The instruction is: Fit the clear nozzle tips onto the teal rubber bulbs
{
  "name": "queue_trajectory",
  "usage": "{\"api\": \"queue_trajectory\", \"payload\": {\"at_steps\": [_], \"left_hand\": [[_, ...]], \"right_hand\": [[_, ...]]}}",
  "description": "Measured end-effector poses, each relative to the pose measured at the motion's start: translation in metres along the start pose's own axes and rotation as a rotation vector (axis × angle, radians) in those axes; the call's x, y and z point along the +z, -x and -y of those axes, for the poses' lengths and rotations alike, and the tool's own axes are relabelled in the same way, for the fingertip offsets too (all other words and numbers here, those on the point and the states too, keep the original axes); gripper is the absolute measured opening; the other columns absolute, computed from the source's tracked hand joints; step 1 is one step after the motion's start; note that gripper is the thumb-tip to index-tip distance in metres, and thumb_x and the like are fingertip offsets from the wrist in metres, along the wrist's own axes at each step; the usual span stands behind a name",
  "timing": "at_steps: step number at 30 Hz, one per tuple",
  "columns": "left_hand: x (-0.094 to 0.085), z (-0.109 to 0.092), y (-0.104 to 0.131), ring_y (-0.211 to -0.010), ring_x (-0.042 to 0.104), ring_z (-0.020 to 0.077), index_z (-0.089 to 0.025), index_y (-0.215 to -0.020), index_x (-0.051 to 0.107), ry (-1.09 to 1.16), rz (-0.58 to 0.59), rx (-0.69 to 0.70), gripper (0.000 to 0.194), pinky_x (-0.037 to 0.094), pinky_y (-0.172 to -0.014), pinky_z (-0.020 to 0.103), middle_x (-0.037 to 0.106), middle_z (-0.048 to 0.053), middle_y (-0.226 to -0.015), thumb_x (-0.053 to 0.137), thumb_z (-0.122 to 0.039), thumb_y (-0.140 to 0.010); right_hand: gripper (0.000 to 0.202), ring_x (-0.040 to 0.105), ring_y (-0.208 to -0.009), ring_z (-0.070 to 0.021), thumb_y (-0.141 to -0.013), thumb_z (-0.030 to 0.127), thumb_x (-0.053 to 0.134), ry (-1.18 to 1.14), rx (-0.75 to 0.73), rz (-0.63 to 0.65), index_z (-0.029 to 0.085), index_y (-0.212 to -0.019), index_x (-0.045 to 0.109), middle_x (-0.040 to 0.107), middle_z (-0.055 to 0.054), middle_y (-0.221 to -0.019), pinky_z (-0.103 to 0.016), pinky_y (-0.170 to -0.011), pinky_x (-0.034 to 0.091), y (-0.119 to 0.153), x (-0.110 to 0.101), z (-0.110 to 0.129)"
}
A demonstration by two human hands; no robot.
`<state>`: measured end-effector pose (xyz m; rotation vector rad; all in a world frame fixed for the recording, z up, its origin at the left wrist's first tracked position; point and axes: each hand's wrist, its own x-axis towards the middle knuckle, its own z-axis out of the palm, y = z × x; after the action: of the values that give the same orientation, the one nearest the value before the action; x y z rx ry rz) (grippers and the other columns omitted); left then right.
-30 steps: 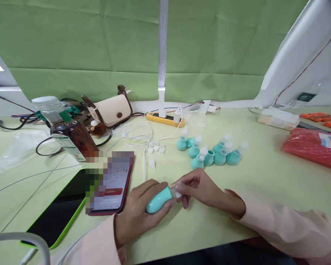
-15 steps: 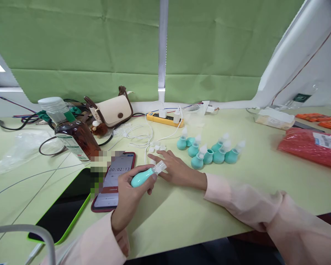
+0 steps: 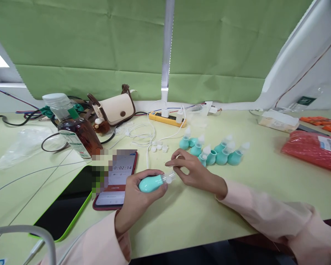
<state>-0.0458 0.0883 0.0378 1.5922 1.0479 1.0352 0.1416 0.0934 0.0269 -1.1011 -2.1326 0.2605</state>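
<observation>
From where I stand, the left hand (image 3: 138,197) is wrapped round a teal bulb (image 3: 150,183) just below the middle of the frame, thumb below and fingers over the top, clamped firmly on it. The bulb lies tilted on its side above the table (image 3: 187,221), its clear nozzle (image 3: 168,178) pointing right. The right hand (image 3: 194,171) is just beside that nozzle, its thumb and fingertips bunched close together; whether they pinch some small piece, I cannot tell.

Behind the right hand, right of centre, stand the other bulbs (image 3: 222,157) in a loose cluster, most wearing nozzles with pale tips, one showing a bare open mouth. The right hand partly covers the nearest. A few white bits (image 3: 153,149) lie near the centre, beside a white cable (image 3: 147,158).

Left of the left hand are a red phone (image 3: 118,176), partly blurred out, and a green phone (image 3: 67,202) at lower left. A bottle (image 3: 81,136) leans beyond them, with a cream bag (image 3: 116,110) behind it. A yellow power strip (image 3: 168,119) sits at the back, and a red packet (image 3: 311,149) lies at the right edge.
</observation>
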Motion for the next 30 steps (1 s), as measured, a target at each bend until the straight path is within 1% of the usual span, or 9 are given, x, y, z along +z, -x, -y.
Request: {"api": "queue_trajectory", "payload": {"at_steps": [2, 5, 9, 13, 19, 22, 26, 28, 30], "left_hand": [[0.0, 0.001, 0.0, -0.039, 0.047, 0.008, -0.013, -0.071, 0.064, 0.0, 0.03, -0.003, 0.017, 0.04, -0.038, 0.019, 0.06, 0.0, -0.057, 0.067, -0.021, -0.056], [0.0, 0.004, 0.001, -0.041, 0.049, 0.0086, -0.014, -0.073, 0.064, 0.002, 0.079, -0.01, 0.017, 0.04, -0.039, 0.019, 0.061, 0.0, -0.058, 0.067, -0.021, -0.057], [0.0, 0.007, 0.001, -0.041, 0.048, 0.0087, -0.015, -0.075, 0.065, -0.024, 0.152, -0.065, 0.018, 0.039, -0.039, 0.019, 0.059, -0.001, -0.055, 0.068, -0.023, -0.059], [0.0, 0.007, 0.001, -0.042, 0.05, 0.0092, -0.017, -0.076, 0.065, -0.042, 0.184, -0.098, 0.019, 0.04, -0.04, 0.019, 0.06, -0.002, -0.055, 0.069, -0.025, -0.06], [0.001, 0.012, 0.003, -0.041, 0.05, 0.0097, -0.017, -0.077, 0.065, -0.018, 0.223, -0.112, 0.02, 0.041, -0.04, 0.02, 0.059, -0.002, -0.052, 0.069, -0.027, -0.06], [0.002, 0.015, 0.004, -0.045, 0.052, 0.0102, -0.017, -0.08, 0.064, 0.036, 0.252, -0.131, 0.022, 0.042, -0.044, 0.021, 0.059, -0.002, -0.053, 0.07, -0.027, -0.061], [0.002, 0.015, 0.002, -0.052, 0.055, 0.0115, -0.016, -0.081, 0.063, 0.113, 0.285, -0.178, 0.022, 0.045, -0.054, 0.023, 0.062, 0.0, -0.057, 0.069, -0.026, -0.063], [0.002, 0.013, 0.0, -0.052, 0.055, 0.0117, -0.015, -0.081, 0.063, 0.135, 0.294, -0.207, 0.023, 0.045, -0.054, 0.024, 0.062, 0.0, -0.056, 0.069, -0.026, -0.063], [0.001, 0.011, 0.0, -0.05, 0.054, 0.0115, -0.014, -0.081, 0.064, 0.122, 0.297, -0.216, 0.023, 0.045, -0.052, 0.024, 0.06, 0.0, -0.054, 0.069, -0.025, -0.062]], "right_hand": [[0.028, 0.051, -0.065, -0.0098, -0.078, 0.009, 0.045, -0.158, 0.012, -0.037, 0.021, -0.097, 0.061, 0.048, -0.005, -0.089, -0.024, -0.053, 0.049, 0.008, -0.01, 0.007], [0.024, 0.052, -0.064, -0.0094, -0.079, 0.014, 0.049, -0.402, 0.082, -0.049, 0.022, -0.098, 0.061, 0.052, -0.005, -0.088, -0.019, -0.044, 0.05, 0.02, -0.021, 0.016], [0.016, 0.054, -0.058, -0.0088, -0.074, 0.016, 0.059, -0.605, 0.172, -0.097, 0.018, -0.088, 0.066, 0.057, -0.005, -0.079, -0.019, -0.044, 0.053, 0.028, -0.025, 0.019], [0.015, 0.057, -0.056, -0.0087, -0.071, 0.015, 0.062, -0.639, 0.196, -0.049, 0.016, -0.084, 0.068, 0.06, -0.005, -0.075, -0.02, -0.047, 0.054, 0.029, -0.028, 0.017], [0.017, 0.06, -0.063, -0.0112, -0.065, 0.012, 0.067, -0.652, 0.248, -0.035, 0.018, -0.081, 0.069, 0.065, -0.005, -0.074, -0.019, -0.049, 0.051, 0.03, -0.028, 0.014], [0.019, 0.061, -0.062, -0.0123, -0.061, 0.011, 0.07, -0.663, 0.262, -0.052, 0.018, -0.078, 0.07, 0.066, -0.005, -0.073, -0.02, -0.05, 0.051, 0.032, -0.025, 0.015], [0.019, 0.063, -0.062, -0.0139, -0.059, 0.01, 0.072, -0.676, 0.22, -0.132, 0.02, -0.075, 0.07, 0.068, -0.004, -0.073, -0.022, -0.051, 0.052, 0.032, -0.021, 0.016], [0.018, 0.063, -0.062, -0.014, -0.059, 0.01, 0.072, -0.667, 0.205, -0.155, 0.02, -0.074, 0.07, 0.068, -0.004, -0.073, -0.022, -0.051, 0.051, 0.032, -0.019, 0.016], [0.017, 0.063, -0.061, -0.0138, -0.059, 0.011, 0.072, -0.637, 0.179, -0.138, 0.019, -0.074, 0.07, 0.068, -0.004, -0.073, -0.021, -0.049, 0.051, 0.032, -0.018, 0.016]]}}
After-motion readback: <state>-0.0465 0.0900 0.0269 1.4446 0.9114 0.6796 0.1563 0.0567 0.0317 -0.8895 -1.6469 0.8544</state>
